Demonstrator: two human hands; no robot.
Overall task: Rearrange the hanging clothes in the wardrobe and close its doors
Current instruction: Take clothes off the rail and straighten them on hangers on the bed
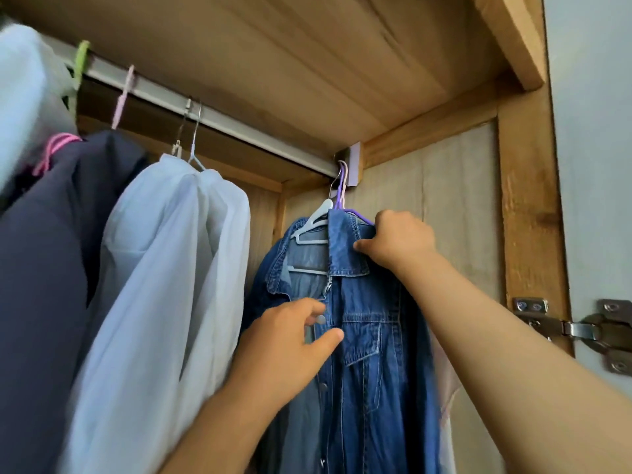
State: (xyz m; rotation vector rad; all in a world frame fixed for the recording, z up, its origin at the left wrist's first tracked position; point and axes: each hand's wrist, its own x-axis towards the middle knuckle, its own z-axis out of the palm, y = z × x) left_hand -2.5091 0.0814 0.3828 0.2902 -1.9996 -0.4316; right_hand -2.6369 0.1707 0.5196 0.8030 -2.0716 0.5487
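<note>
2 hands at work: both are on the dark blue denim jacket point(369, 319) at the far right end of the grey metal hanging rail point(219, 121)
Right hand point(400, 239): fingers curled round the jacket's collar and shoulder, just below the purple plastic hanger point(355, 213); grasping the denim
Left hand point(290, 350): fingers loosely spread at the front placket beside a metal button; thumb and forefinger near the cloth, but I cannot tell whether they pinch it or only touch
Risk 1: the purple hanger's hook and the hook of the white plastic hanger point(313, 225) sit bunched together against the rail bracket; a pull on the collar could drag both hooks or tangle them
Risk 2: tugging the denim rather than the hanger could slide the jacket off its shoulders and drop it
Risk 3: the jacket hangs close to the wooden side wall and the steel door hinge point(581, 328); cloth left bulging forward could catch when the doors close
Jacket's look: stiff mid-weight denim with pale stitching, a flapped chest pocket and a folded collar; open at the front, with a second, paler denim garment showing behind it on the white hanger
Neighbours: a pale blue sheer garment point(164, 268) and a navy coat point(51, 251) hang to the left, apart from the jacket
</note>
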